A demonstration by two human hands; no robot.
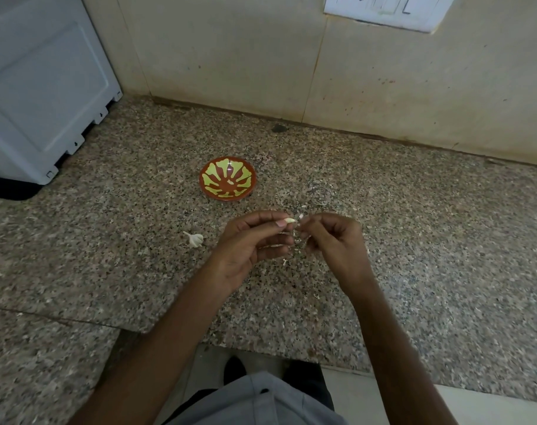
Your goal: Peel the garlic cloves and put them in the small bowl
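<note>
On the speckled granite worktop point(414, 228) by a beige tiled wall point(230, 56), your left hand point(248, 246) pinching a pale garlic clove point(290, 221), right hand point(334, 240) pinching its tip

The desk point(414, 228) is of speckled granite, polished smooth with a dull sheen. The small bowl point(210, 179) is finished in a glossy glaze. The wall tiles point(230, 56) are smooth and satin, marked with stains. The appliance point(40, 87) at far left is cased in smooth matt white plastic. The garlic clove point(290, 221) is seen bare and smooth; the garlic head point(195, 239) is wrapped in dry papery skin. Plain grey cloth point(261, 403) is seen nearest.
</note>
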